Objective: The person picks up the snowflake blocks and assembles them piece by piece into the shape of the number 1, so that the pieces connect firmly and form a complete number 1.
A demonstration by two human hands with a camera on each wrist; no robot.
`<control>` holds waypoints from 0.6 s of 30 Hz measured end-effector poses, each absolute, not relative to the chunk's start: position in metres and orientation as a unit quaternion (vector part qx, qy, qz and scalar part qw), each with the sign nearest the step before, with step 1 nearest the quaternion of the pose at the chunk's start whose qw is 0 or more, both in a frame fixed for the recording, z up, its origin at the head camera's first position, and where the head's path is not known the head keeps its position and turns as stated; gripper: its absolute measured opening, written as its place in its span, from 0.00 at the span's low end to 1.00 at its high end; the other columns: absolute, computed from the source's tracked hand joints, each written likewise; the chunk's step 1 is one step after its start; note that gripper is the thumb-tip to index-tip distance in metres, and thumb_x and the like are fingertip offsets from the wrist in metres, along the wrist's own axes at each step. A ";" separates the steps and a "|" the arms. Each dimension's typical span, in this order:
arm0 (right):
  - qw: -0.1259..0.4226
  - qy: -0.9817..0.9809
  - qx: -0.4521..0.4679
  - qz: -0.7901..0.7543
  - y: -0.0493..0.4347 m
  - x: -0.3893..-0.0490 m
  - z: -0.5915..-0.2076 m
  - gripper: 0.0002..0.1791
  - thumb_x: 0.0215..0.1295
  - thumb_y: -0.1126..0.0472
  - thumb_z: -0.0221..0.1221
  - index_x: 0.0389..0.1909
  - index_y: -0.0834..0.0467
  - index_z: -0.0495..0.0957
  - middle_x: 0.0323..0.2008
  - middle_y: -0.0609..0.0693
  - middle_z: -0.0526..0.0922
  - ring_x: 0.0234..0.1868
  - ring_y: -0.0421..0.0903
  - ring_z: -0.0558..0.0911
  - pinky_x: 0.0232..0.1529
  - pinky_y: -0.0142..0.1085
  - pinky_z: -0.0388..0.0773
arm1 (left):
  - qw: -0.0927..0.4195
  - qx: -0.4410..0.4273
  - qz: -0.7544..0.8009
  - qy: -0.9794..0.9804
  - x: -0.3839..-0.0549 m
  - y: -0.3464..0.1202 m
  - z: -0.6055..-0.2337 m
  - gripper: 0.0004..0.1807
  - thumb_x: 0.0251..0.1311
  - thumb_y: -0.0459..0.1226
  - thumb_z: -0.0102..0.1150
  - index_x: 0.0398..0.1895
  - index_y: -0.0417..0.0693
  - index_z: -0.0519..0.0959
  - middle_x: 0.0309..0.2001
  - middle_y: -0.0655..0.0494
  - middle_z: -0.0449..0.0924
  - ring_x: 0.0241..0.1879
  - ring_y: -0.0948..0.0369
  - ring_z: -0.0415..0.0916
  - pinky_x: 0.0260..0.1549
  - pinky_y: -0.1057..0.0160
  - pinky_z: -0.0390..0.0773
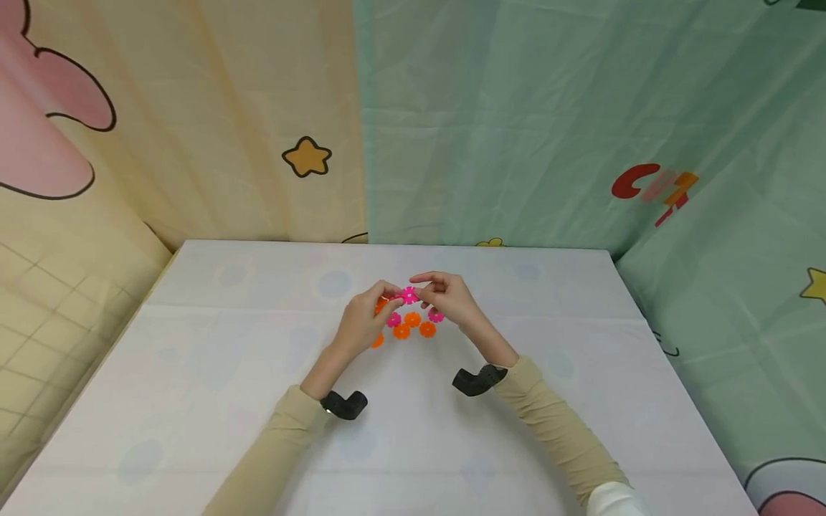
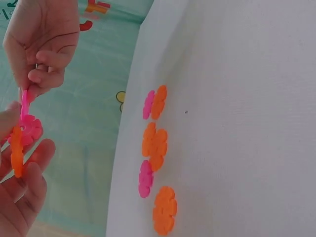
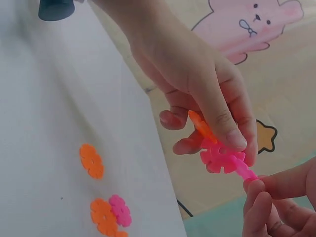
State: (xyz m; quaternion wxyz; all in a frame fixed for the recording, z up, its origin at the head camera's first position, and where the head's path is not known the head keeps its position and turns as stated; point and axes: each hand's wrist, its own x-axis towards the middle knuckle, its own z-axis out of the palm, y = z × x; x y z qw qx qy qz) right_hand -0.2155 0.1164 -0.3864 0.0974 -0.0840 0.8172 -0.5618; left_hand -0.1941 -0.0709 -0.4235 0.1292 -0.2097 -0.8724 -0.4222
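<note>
Both hands are raised over the table, fingertips nearly meeting. My left hand (image 1: 358, 321) pinches a pink flower-shaped plastic disc (image 3: 217, 157) between thumb and fingers. An orange flower disc (image 2: 17, 152) is joined to it at an angle, close against the fingers. My right hand (image 1: 453, 299) grips a second pink flower disc (image 2: 24, 102) by its edge, with thumb and fingertips. This disc stands edge-on to the first pink one, and the two meet at their rims. In the head view, fingers partly hide the held pieces.
Several loose orange flower discs (image 1: 427, 329) and pink flower discs (image 1: 436, 315) lie on the white-covered table (image 1: 400, 444) below the hands. Black wrist cameras (image 1: 479, 380) sit on both forearms. Printed curtains (image 1: 516, 129) stand behind the table's far edge.
</note>
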 end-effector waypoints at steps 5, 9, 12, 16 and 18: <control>0.089 0.809 -0.065 -0.577 0.110 -0.216 -0.391 0.15 0.65 0.62 0.59 0.51 0.61 0.79 0.35 0.66 0.83 0.24 0.42 0.77 0.25 0.29 0.75 | 0.125 -0.210 -0.410 -0.879 -0.194 -0.076 -0.424 0.17 0.58 0.40 0.65 0.50 0.46 0.79 0.42 0.50 0.84 0.39 0.56 0.80 0.38 0.60 0.80; 0.082 0.805 -0.066 -0.584 0.104 -0.216 -0.394 0.17 0.64 0.60 0.61 0.51 0.63 0.79 0.34 0.62 0.85 0.23 0.43 0.78 0.29 0.36 0.79 | 0.153 -0.193 -0.399 -0.883 -0.193 -0.080 -0.425 0.16 0.55 0.40 0.68 0.47 0.46 0.81 0.39 0.51 0.85 0.36 0.55 0.80 0.37 0.58 0.80; 0.073 0.803 -0.070 -0.587 0.102 -0.217 -0.396 0.17 0.63 0.59 0.62 0.50 0.63 0.79 0.32 0.57 0.86 0.24 0.49 0.79 0.32 0.42 0.81 | 0.164 -0.178 -0.400 -0.884 -0.193 -0.083 -0.425 0.15 0.55 0.40 0.68 0.45 0.47 0.81 0.38 0.52 0.86 0.36 0.56 0.80 0.37 0.59 0.80; 0.077 0.797 -0.068 -0.595 0.100 -0.217 -0.398 0.18 0.63 0.58 0.63 0.51 0.63 0.78 0.35 0.59 0.85 0.33 0.64 0.80 0.38 0.52 0.82 | 0.152 -0.159 -0.404 -0.888 -0.192 -0.090 -0.428 0.14 0.56 0.41 0.67 0.45 0.48 0.81 0.34 0.53 0.85 0.33 0.57 0.77 0.34 0.63 0.76; 0.083 0.797 -0.064 -0.595 0.101 -0.217 -0.400 0.19 0.62 0.58 0.63 0.51 0.63 0.78 0.38 0.60 0.85 0.37 0.67 0.81 0.42 0.56 0.81 | 0.145 -0.148 -0.403 -0.891 -0.191 -0.094 -0.430 0.14 0.57 0.42 0.67 0.45 0.49 0.81 0.33 0.54 0.84 0.32 0.58 0.75 0.33 0.64 0.75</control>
